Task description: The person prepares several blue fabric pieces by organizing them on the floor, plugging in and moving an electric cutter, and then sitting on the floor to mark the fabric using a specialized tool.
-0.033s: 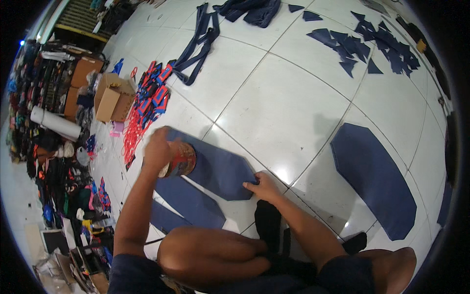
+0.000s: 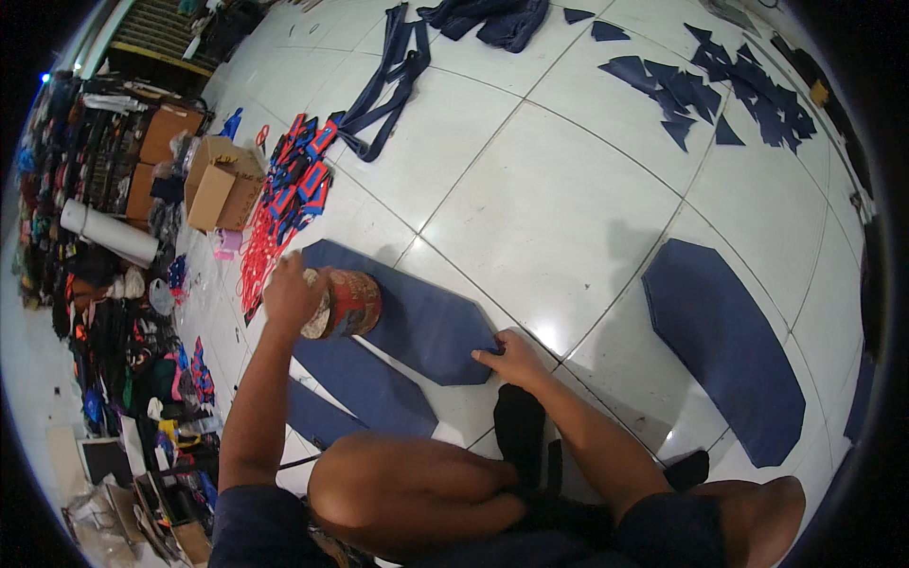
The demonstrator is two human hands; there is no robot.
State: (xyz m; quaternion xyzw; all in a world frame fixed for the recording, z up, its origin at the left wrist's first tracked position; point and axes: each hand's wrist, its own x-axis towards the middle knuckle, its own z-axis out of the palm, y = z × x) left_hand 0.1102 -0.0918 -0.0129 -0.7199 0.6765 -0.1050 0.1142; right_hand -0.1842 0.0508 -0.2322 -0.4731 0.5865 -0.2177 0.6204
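My left hand [image 2: 292, 292], its fingers curled, is beside the open end of a round, worn red tin can [image 2: 354, 303]. What those fingers hold, if anything, I cannot make out. The can is over a long dark blue fabric panel [image 2: 426, 327] with angled ends, lying on the floor. With thumb and fingers, my right hand [image 2: 516, 360] pinches this panel's right end. Two more blue pieces lie closer to me: a middle panel [image 2: 369, 388] and a nearer panel [image 2: 317, 414], partly hidden by my knee.
A thick stack of blue panels [image 2: 729, 350] lies at the right on white floor tiles. Blue scraps [image 2: 757, 95] are scattered far right, and dark straps [image 2: 390, 90] at the back. Red-and-blue pieces with cords [image 2: 301, 180], a cardboard box [image 2: 225, 185] and piled goods line the left.
My left hand has shifted slightly left, showing more of the can's open end. My right hand keeps its pinch on the panel, and the whole view has shifted a little.
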